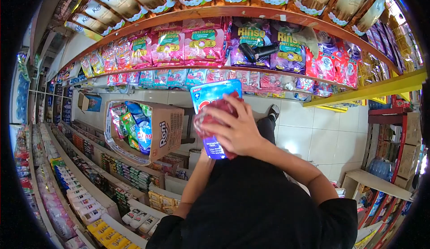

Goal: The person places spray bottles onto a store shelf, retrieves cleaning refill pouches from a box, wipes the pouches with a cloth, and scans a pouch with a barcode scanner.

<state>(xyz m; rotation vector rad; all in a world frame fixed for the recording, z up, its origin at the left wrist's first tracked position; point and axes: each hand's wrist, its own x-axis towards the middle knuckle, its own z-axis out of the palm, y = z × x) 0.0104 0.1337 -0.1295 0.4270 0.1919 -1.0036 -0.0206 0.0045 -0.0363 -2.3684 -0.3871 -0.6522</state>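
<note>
A blue and purple printed pouch [216,89] stands upright in front of my chest. My left hand [208,155] grips it from behind and below, with most of its fingers hidden by the pouch. Across the pouch's front, my right hand [237,130] presses a crumpled dark red cloth [218,110], its fingers curled over the fabric. The cloth and hand cover the middle of the pouch and much of its lettering.
To the left, an open cardboard box [168,130] holds several detergent pouches [141,128]. Ahead, a shelf carries Rinso packets [206,45] and a black handheld scanner [257,52]. Low racks [107,195] of small goods run along the left. A yellow beam [371,88] crosses at right.
</note>
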